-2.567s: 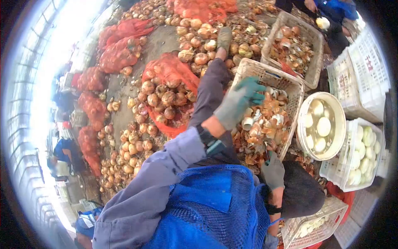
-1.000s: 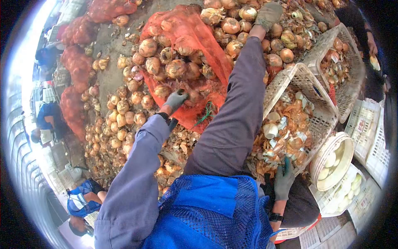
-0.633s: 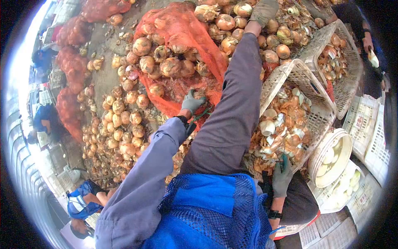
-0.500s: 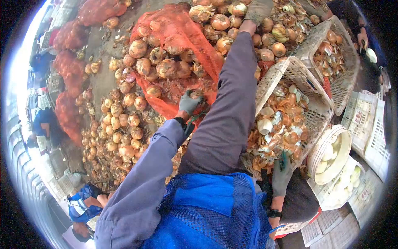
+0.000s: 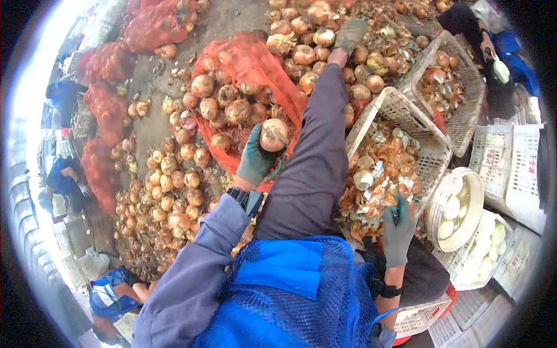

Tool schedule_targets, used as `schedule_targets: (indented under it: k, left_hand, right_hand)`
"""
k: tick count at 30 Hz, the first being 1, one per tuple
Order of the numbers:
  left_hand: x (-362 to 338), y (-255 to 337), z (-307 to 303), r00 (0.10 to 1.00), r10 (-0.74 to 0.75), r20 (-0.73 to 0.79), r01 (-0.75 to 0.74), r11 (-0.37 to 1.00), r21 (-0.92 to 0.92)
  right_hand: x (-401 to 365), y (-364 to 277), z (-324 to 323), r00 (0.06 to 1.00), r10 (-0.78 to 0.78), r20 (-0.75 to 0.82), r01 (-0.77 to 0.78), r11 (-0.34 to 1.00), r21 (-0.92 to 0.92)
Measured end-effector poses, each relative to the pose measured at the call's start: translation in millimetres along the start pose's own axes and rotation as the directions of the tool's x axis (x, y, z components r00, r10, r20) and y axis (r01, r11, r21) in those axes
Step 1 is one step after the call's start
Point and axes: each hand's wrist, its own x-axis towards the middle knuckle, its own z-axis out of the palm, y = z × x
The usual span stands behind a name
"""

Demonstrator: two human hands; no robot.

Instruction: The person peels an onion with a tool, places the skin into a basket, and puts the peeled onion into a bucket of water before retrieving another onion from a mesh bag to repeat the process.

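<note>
My left hand (image 5: 255, 158), in a grey-green glove, is closed around a large brown onion (image 5: 274, 135) and holds it in front of the opening of a red mesh sack (image 5: 258, 55). More unpeeled onions spill from that sack. Over on the right, my gloved right hand (image 5: 398, 232) is closed on a small knife (image 5: 397, 216), whose thin blade points away from me and is hard to make out. It is just beside a white plastic crate (image 5: 426, 139) lying tilted, with onion skins (image 5: 377, 174) and trimmings in it.
A round tub (image 5: 476, 191) and a white basket (image 5: 464, 272) at right hold peeled onions. Another crate (image 5: 464, 116) of skins lies beyond. Loose onions (image 5: 174, 180) cover the ground at left, near more red sacks (image 5: 104, 110). Other people work at both sides.
My left hand has taken hold of an onion at the sack's mouth and turned it up into view. My right hand has shifted slightly up and away from me with the knife.
</note>
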Motion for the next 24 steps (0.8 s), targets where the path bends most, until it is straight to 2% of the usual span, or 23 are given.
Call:
schedule_targets:
  k: [1,3,5,6,7,9,10,11,13,14,15,17,20,23,24]
  left_hand:
    - [-2,1,12,0.999,-0.004,0.046,0.004,1.000,-0.009]
    - [-3,0,31,0.994,0.019,0.106,-0.020,1.000,0.002]
    - [-20,-6,78,0.985,0.024,0.169,-0.026,1.000,0.009]
    - [-23,-8,90,0.968,0.000,0.250,-0.015,0.998,0.060]
    - [-26,-15,100,0.964,0.001,0.266,-0.029,0.994,0.103]
    - [-35,-37,119,0.955,0.001,0.296,-0.058,0.981,0.185]
    - [-53,-49,141,0.935,0.025,0.355,-0.132,0.951,0.280]
    - [-63,-64,153,0.944,0.000,0.329,-0.109,0.944,0.312]
    - [-83,-95,176,0.961,-0.045,0.272,-0.063,0.925,0.375]
    - [-102,-107,188,0.920,-0.078,0.385,-0.084,0.918,0.386]
    - [-105,-121,187,0.901,-0.141,0.411,-0.040,0.915,0.400]
    - [-102,-150,182,0.929,-0.167,0.331,0.041,0.934,0.356]
    - [-110,-169,183,0.854,-0.279,0.440,0.090,0.911,0.403]
    - [-111,-181,174,0.834,-0.406,0.374,0.156,0.823,0.546]
    - [-110,-182,172,0.828,-0.431,0.358,0.109,0.750,0.652]
  right_hand:
    - [1,-5,-3,0.998,-0.062,-0.025,0.062,0.998,0.000]
    - [5,-21,-8,0.998,-0.060,-0.029,0.062,0.995,0.075]
    - [4,-45,-16,0.999,-0.048,-0.015,0.050,0.984,0.171]
    - [1,-61,-21,0.999,-0.037,0.001,0.036,0.973,0.229]
    - [-2,-73,-25,0.999,-0.026,0.018,0.020,0.958,0.286]
    - [-3,-76,-20,0.996,0.006,0.093,-0.053,0.857,0.513]
    - [-7,-85,-24,0.965,0.104,0.241,-0.238,0.734,0.636]
    - [-10,-89,-22,0.959,0.116,0.260,-0.262,0.719,0.644]
    - [-14,-79,-6,0.991,0.027,0.134,-0.111,0.728,0.677]
    - [-19,-75,-5,0.994,0.058,0.095,-0.108,0.694,0.712]
    - [-24,-72,-4,0.994,0.089,0.058,-0.103,0.658,0.746]
    - [-32,-58,-8,0.988,0.152,-0.003,-0.092,0.616,0.782]
    - [-43,-37,-24,0.960,0.267,-0.085,-0.088,0.575,0.813]
    - [-46,0,-24,0.950,0.283,-0.134,-0.075,0.619,0.782]
    - [-48,3,-27,0.942,0.315,-0.116,-0.090,0.570,0.817]
